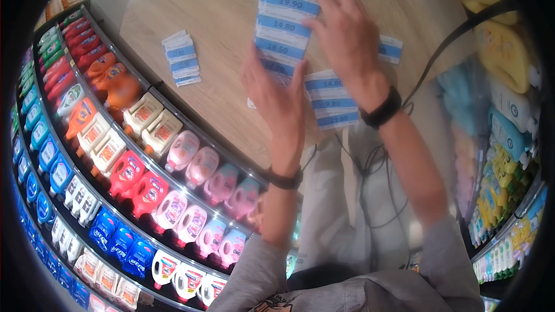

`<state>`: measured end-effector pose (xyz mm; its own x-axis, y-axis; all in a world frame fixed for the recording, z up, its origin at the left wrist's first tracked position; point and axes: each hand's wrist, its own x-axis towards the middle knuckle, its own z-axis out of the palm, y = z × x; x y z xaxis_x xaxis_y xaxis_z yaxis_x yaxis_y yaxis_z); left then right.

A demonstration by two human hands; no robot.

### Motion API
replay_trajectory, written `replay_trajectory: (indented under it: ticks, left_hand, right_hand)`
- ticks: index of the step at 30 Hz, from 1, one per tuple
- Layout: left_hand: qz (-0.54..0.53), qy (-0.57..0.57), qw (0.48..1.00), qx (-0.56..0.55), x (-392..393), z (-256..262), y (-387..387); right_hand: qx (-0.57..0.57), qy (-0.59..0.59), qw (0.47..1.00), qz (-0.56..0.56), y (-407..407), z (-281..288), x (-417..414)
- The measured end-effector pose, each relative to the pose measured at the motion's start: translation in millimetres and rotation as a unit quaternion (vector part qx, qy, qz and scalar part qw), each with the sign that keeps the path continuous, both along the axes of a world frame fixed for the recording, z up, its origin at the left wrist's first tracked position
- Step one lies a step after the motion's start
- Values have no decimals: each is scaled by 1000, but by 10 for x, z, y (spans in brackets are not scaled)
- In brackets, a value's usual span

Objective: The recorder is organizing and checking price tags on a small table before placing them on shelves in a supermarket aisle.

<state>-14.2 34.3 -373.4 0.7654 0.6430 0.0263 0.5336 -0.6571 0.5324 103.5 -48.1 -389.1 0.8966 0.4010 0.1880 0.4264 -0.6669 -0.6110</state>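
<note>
A long strip of overlapping blue-and-white price labels (284,24) is held over a wood-grain surface. My left hand (277,91) grips its lower end, thumb on the right edge and fingers on the left. Along the strip's upper right edge, my right hand (344,30) has its thumb and index fingertip at the labels; whether it pinches them I cannot tell. Just below the right hand lies a fanned stack of price labels (333,103). Another small stack (181,58) rests to the left, and one more label piece (391,50) shows partly behind my right hand.
Shelves of detergent bottles (130,173) curve along the left, in red, orange, pink and blue. More bottles and pouches (498,182) stand on shelves at the right. A black cable (442,47) arcs over the surface's right side, and thin cables (368,173) hang by my legs.
</note>
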Motion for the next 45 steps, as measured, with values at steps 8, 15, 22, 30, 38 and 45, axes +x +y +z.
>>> replay_trajectory:
  ticks: [8,15,22,30,38,45]
  left_hand:
    - [-4,-9,1000,-4,-14,-38,-30]
    - [-40,-176,961,-210,-104,158,-30]
    - [31,-222,837,-500,-267,374,-101]
    - [21,-226,818,-528,-407,347,-139]
    - [44,-218,837,-500,-541,292,-140]
    - [173,-289,822,-458,-903,372,338]
  right_hand:
    - [57,13,998,-13,6,-30,12]
    - [209,263,942,10,-219,412,28]
    - [279,336,898,54,-337,552,-103]
    - [271,336,901,47,-379,546,-231]
    - [263,335,904,44,-485,550,-307]
    - [16,83,985,147,-900,252,-596]
